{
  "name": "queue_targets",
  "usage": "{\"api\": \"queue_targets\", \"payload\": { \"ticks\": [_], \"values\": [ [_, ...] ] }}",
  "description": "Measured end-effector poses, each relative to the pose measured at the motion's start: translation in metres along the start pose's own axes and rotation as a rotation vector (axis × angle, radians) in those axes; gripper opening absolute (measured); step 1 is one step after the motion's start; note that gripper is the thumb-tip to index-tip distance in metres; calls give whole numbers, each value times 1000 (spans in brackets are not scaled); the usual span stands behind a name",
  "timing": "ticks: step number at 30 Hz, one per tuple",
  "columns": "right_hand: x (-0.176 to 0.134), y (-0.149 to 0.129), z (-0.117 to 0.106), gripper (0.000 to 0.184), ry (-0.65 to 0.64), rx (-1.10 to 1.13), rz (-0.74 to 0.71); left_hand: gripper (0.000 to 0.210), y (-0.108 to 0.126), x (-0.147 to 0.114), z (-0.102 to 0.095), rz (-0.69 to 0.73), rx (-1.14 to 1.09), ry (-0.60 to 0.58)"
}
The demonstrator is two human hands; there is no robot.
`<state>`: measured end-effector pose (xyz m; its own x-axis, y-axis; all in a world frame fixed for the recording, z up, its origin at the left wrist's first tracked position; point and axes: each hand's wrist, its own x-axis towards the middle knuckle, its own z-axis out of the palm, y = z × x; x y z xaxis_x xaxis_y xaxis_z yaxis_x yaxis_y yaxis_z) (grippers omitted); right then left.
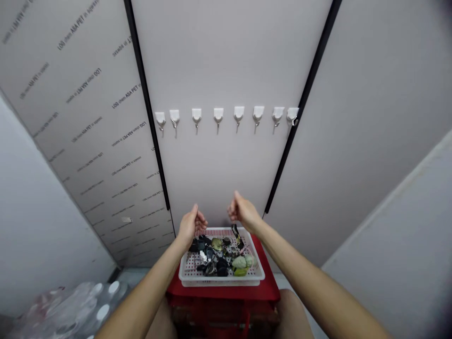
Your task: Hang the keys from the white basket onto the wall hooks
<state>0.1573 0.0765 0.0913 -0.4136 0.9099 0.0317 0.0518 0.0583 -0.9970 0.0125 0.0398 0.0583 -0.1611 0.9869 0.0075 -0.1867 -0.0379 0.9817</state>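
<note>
My left hand [190,226] hovers over the far left rim of a white perforated plastic basket [223,284]. Its fingers are loosely curled, the thumb is apart from them, and nothing shows in it. Above the far right rim, my right hand [244,213] has its fingers curled in and its thumb raised; no held thing is visible. A dark strap with yellow marks [238,237] slants just beneath it, at the basket's far right. Inside lie black watch-like pieces [222,266], a gold-toned round piece [216,244], pale green rounded pieces [239,262] and a yellow-green one [240,272].
The basket rests on a red stool-like surface [270,289] between my knees. Several white adhesive hooks [218,115] line the wall ahead. Black strips [287,146] edge that panel. Bottles in plastic wrap [83,306] stand at lower left. Walls close in on both sides.
</note>
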Motion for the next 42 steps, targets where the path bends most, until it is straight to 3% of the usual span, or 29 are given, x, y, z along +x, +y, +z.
{"api": "queue_targets", "payload": {
  "ticks": [4,7,11,19,22,25,29,32,34,38,42],
  "values": [
    [-1,-38,-15,54,-185,325,-21,57,52,8,34,10,-49,-274],
    [-5,-48,-15,57,-289,409,-33,60,72,10,52,14,-50,-411],
    [-7,-46,-13,58,-342,452,-25,61,74,11,60,-9,-71,-490],
    [-5,-33,-10,57,-423,451,-10,59,58,9,50,-42,-106,-511],
    [-5,-22,-6,56,-393,320,5,59,47,7,45,-50,-31,-474],
    [-6,-2,-4,55,-307,14,-6,56,25,7,38,-62,151,-372],
    [-6,35,-12,40,-265,-547,-26,34,-18,6,22,55,684,-247],
    [-6,57,-20,20,-197,-827,-51,18,-50,0,11,160,1087,-239],
    [-7,66,-24,18,-154,-953,-67,19,-65,-6,8,234,1260,-255],
    [-8,72,-24,25,-218,-1148,-29,26,-76,-15,11,325,1452,-272],
    [-7,74,-22,30,-239,-1218,8,25,-71,-14,11,328,1472,-262]
  ]
}}
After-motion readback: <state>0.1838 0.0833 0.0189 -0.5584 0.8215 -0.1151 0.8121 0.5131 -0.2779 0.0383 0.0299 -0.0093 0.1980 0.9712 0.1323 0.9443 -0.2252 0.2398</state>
